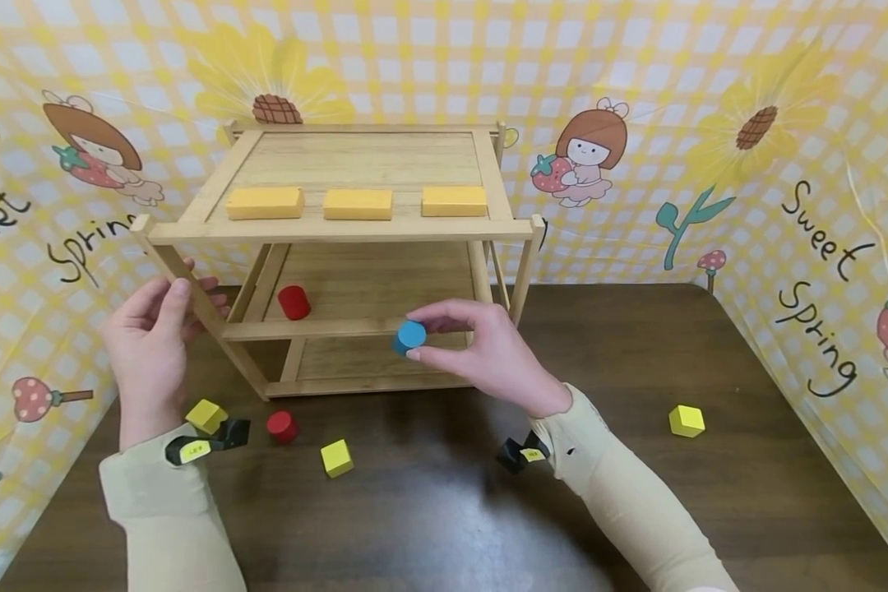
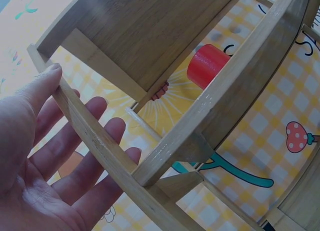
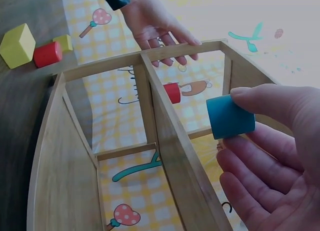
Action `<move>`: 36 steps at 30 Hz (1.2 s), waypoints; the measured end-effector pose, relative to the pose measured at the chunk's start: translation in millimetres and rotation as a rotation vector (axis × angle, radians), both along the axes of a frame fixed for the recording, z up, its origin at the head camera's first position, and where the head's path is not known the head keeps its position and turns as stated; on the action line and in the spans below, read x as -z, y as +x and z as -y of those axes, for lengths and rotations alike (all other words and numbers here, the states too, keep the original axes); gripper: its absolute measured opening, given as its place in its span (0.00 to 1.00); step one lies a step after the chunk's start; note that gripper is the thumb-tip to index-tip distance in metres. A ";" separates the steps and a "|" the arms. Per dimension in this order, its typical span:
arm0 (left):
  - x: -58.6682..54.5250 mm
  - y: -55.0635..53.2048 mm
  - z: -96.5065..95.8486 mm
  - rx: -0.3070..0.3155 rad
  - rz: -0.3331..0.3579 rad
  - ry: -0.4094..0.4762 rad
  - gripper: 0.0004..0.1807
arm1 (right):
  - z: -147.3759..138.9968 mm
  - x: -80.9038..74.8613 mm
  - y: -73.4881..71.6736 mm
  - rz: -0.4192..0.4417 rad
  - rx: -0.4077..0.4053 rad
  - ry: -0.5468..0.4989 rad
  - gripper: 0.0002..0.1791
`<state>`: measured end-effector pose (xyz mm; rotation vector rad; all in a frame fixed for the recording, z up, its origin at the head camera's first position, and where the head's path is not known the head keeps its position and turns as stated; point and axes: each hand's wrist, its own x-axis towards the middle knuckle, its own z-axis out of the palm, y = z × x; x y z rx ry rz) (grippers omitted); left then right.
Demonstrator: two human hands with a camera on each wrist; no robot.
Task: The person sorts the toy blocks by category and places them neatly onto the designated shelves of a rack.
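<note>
A light wooden shelf rack [image 1: 340,231] with several levels stands on the table. My left hand [image 1: 151,329] loosely holds its left front post, thumb at the near side and fingers passing behind; the left wrist view shows the fingertips [image 2: 116,128] beyond the post. Between thumb and fingers, my right hand [image 1: 492,353] pinches a blue cylinder block [image 1: 410,335], in front of the middle shelf's front rail in the head view. On the left of that middle shelf stands a red cylinder block [image 1: 293,302]. The right wrist view shows the blue block [image 3: 230,117] near the rack's upper opening.
Three yellow-orange rectangular blocks [image 1: 358,205] lie in a row on the top shelf. A second red cylinder [image 1: 283,427] and yellow cubes [image 1: 336,459] lie on the table [image 1: 429,510] before the rack. Another yellow cube [image 1: 686,421] lies right. Patterned cloth [image 1: 414,66] hangs behind and at both sides.
</note>
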<state>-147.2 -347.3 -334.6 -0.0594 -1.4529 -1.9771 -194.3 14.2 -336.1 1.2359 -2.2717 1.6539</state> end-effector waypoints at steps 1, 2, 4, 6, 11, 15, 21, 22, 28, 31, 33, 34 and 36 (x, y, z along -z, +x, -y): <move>0.1 0.2 0.1 -0.001 0.001 0.002 0.20 | 0.7 -0.5 0.0 0.000 -0.003 -0.003 0.19; 0.2 0.3 0.2 -0.001 0.001 0.003 0.20 | 1.3 -0.9 -0.1 0.000 -0.005 -0.004 0.18; 0.4 0.6 0.5 0.000 0.001 0.006 0.21 | 2.5 -2.4 0.0 0.002 -0.009 -0.009 0.18; 0.4 0.8 0.8 0.004 0.002 0.010 0.21 | 4.0 -4.0 0.4 0.007 -0.007 -0.011 0.18; 0.5 1.0 1.2 0.009 0.001 0.011 0.21 | 8.9 -7.0 0.1 0.021 0.007 -0.020 0.18; 0.9 1.2 1.0 0.009 -0.002 0.012 0.21 | 14.0 -7.6 -0.6 0.027 0.010 -0.028 0.18; 1.3 0.9 1.2 0.006 0.000 0.005 0.21 | 23.3 -7.8 -1.9 0.036 0.026 -0.035 0.17; 1.3 0.7 1.3 0.007 -0.001 0.005 0.21 | 24.9 -7.9 -2.2 0.040 0.032 -0.034 0.17; 1.2 0.2 0.7 0.007 -0.010 0.003 0.21 | 34.3 -8.8 -4.6 0.075 0.045 -0.027 0.18; 1.3 0.3 0.8 0.007 -0.003 0.001 0.21 | 38.6 -8.7 -5.7 0.095 0.043 -0.029 0.18; 1.4 0.4 1.0 0.007 0.002 -0.001 0.21 | 41.2 -8.4 -6.2 0.104 0.042 -0.031 0.18; 1.4 0.3 1.1 0.007 0.002 -0.001 0.21 | 42.5 -8.0 -6.7 0.106 0.041 -0.030 0.18; 1.3 0.2 1.2 0.008 0.000 -0.001 0.21 | 44.7 -7.3 -7.1 0.105 0.047 -0.023 0.18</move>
